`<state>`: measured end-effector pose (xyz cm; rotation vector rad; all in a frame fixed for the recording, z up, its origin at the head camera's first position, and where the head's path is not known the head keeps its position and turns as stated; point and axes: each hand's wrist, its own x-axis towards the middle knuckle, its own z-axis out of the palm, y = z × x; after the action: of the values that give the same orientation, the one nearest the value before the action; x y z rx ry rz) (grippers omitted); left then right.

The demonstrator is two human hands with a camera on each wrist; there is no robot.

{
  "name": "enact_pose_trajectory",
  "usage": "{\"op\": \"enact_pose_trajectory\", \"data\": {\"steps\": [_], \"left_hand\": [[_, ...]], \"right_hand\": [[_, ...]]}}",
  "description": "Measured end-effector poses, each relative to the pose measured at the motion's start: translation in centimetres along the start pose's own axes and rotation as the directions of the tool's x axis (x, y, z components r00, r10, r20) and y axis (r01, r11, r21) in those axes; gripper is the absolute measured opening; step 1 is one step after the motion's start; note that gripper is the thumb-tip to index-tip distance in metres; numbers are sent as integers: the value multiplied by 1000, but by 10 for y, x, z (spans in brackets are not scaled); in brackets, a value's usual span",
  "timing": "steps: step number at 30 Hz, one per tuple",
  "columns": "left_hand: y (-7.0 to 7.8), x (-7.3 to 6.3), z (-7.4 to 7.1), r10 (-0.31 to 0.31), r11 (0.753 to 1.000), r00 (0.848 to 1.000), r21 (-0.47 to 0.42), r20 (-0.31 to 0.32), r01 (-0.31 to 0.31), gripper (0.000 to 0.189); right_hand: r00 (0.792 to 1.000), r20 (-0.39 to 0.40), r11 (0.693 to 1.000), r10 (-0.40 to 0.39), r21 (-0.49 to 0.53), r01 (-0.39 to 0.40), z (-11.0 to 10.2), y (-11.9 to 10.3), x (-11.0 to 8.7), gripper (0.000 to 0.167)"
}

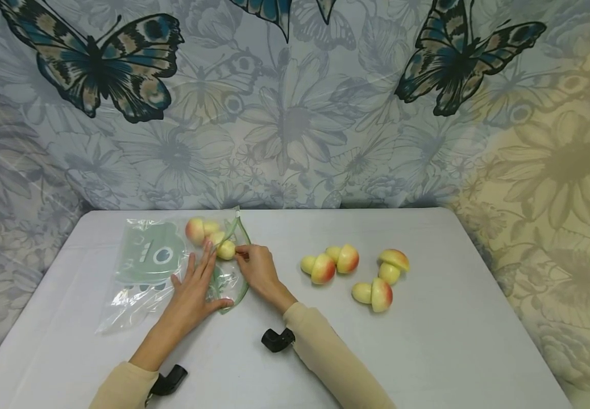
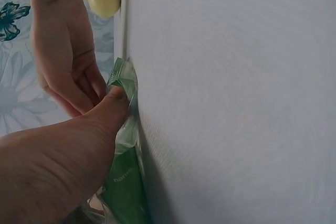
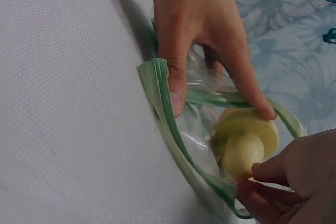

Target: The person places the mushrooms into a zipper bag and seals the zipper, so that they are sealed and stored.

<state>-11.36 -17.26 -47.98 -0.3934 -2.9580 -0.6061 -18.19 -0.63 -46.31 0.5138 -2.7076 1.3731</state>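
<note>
The right hand point(image 3: 296, 179) pinches a yellow mushroom point(image 3: 244, 150) within a green-edged clear bag's point(image 3: 197, 137) mouth, the left hand point(image 3: 205, 27) touching the bag.

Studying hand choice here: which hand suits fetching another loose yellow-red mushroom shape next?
Probably the right hand: it is nearer the loose yellow-red mushroom shapes, once it releases the one it pinches. The left hand is farther away, resting on the green-edged clear plastic bag.

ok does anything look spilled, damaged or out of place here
Nothing stands out as odd: the right hand holds a mushroom-shaped piece at the open mouth of the zip bag, and four others lie on the table.
</note>
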Motion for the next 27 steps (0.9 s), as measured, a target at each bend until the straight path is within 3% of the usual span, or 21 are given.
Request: {"op": "enact_pose_trajectory", "data": {"steps": [10,15,27], "left_hand": [[0,0,1,-1,1000,1000,-13,-10,1,120],[-1,0,0,-4,1000,1000,-15,-11,4,122],[0,1,-1,-9,1000,1000,-26,18,9,121]], "right_hand": [[1000,-26,1000,9,-15,-9,-18,-10,-11,18],[1000,-29,1000,-3,29,4,-35,-15,-18,18],[990,-78,992,-120,35,123,-82,-23,-29,19]]}}
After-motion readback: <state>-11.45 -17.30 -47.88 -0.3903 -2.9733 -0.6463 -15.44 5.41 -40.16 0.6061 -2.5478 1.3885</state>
